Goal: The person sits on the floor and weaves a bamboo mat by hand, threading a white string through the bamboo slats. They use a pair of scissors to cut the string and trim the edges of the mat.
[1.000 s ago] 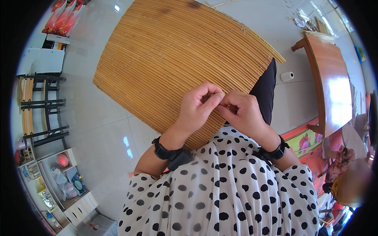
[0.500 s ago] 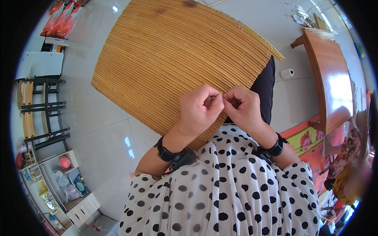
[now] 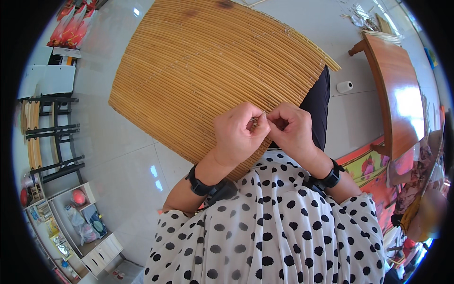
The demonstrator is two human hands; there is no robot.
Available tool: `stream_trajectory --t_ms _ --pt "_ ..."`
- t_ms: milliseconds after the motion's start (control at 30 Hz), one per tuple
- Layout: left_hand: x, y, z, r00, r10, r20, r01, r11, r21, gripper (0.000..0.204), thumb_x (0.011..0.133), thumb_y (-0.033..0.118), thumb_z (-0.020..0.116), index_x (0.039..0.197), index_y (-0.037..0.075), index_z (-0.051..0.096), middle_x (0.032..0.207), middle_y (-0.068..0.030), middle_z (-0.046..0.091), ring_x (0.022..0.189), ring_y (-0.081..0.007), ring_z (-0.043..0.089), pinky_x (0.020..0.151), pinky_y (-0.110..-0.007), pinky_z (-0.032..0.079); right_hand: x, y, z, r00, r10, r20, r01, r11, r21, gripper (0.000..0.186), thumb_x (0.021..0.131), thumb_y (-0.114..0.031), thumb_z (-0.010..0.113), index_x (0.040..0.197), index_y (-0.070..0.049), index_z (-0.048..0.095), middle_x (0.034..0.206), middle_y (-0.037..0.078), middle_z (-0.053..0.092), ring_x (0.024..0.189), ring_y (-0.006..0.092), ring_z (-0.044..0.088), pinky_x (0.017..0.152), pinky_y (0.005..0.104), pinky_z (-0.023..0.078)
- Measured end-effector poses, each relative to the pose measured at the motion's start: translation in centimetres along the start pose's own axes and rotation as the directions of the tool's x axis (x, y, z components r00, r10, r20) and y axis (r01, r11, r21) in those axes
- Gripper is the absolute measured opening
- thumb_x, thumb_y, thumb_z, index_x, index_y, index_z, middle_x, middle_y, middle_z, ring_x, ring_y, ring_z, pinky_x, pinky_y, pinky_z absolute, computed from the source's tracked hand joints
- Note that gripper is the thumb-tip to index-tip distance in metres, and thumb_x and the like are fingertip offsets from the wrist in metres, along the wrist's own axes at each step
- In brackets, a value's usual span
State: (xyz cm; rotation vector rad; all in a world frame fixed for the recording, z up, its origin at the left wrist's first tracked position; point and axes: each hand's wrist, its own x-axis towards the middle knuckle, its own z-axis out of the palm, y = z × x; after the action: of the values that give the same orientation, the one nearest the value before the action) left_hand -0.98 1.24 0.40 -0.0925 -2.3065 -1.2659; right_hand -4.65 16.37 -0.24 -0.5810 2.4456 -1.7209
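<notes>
A large mat of thin golden-brown reeds (image 3: 198,71), tied with rows of pale thread, lies across my lap and reaches far forward. Over its near right part, my left hand (image 3: 240,128) and my right hand (image 3: 291,127) meet with fingertips touching. Both are closed in a pinch, thumb against forefinger. Whatever sits between the fingertips is too small to make out; it may be thread, but the fingers hide it. Each wrist wears a black band.
A white spool of thread (image 3: 344,86) lies on the tiled floor to the right. Beyond it stands a low wooden table (image 3: 395,85). Folding black-legged furniture (image 3: 54,130) and an open shelf unit (image 3: 71,222) line the left. Another person (image 3: 418,189) is at the right edge.
My hands stay pinched together, with only a slight shift of the fingers. The person at the right edge has moved a little.
</notes>
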Motion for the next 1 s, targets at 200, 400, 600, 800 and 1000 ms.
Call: stream_trajectory --t_ms 200,400,600,800,1000 --pt "0.07 0.13 -0.07 1.0 0.015 -0.003 -0.015 1.0 0.007 0.018 0.072 -0.001 0.075 0.074 0.008 0.059 0.06 -0.0045 0.055 0.048 -0.0161 0.055 0.045 -0.028 0.043 0.0 -0.06 -0.04 1.0 -0.016 -0.009 0.016 1.0 -0.024 0.018 0.079 -0.009 0.08 0.075 0.002 0.066 0.07 0.009 0.063 0.056 0.0158 0.061 0.052 0.0271 0.049" --pt "-0.03 0.11 -0.01 1.0 -0.001 -0.008 0.001 1.0 -0.023 0.019 0.071 -0.001 0.075 0.074 0.008 0.058 0.061 -0.004 0.055 0.047 -0.0154 0.055 0.044 -0.028 0.043 -0.05 -0.1 -0.03 1.0 -0.017 -0.009 0.017 1.0 -0.021 0.018 0.079 -0.009 0.079 0.075 0.002 0.066 0.071 0.01 0.063 0.057 0.0158 0.061 0.052 0.0271 0.049" --pt "-0.15 -0.01 0.05 1.0 -0.001 -0.007 0.001 0.999 -0.047 0.02 0.071 -0.002 0.074 0.074 0.007 0.058 0.061 -0.0039 0.055 0.047 -0.0149 0.054 0.044 -0.027 0.042 -0.1 -0.03 0.01 1.0 -0.012 -0.006 0.012 1.0 -0.017 0.017 0.079 -0.008 0.079 0.075 0.002 0.066 0.071 0.01 0.063 0.057 0.0157 0.062 0.053 0.0266 0.05" --pt "-0.13 -0.02 0.01 1.0 -0.006 0.0 0.006 0.999 -0.051 0.019 0.071 -0.002 0.074 0.074 0.007 0.057 0.061 -0.0039 0.055 0.047 -0.0147 0.054 0.044 -0.027 0.042 -0.09 0.01 0.06 1.0 -0.014 -0.01 0.013 1.0 -0.016 0.016 0.079 -0.007 0.079 0.074 0.002 0.066 0.07 0.009 0.062 0.056 0.0156 0.06 0.052 0.0268 0.049" --pt "-0.07 0.13 -0.1 1.0 -0.016 0.01 0.016 0.999 -0.043 0.019 0.072 -0.002 0.074 0.074 0.007 0.057 0.061 -0.0042 0.055 0.047 -0.0147 0.054 0.045 -0.027 0.042 -0.07 -0.02 0.06 0.999 -0.026 -0.019 0.025 0.999 -0.02 0.016 0.078 -0.006 0.08 0.073 0.001 0.066 0.068 0.009 0.062 0.055 0.0156 0.059 0.051 0.0269 0.047"
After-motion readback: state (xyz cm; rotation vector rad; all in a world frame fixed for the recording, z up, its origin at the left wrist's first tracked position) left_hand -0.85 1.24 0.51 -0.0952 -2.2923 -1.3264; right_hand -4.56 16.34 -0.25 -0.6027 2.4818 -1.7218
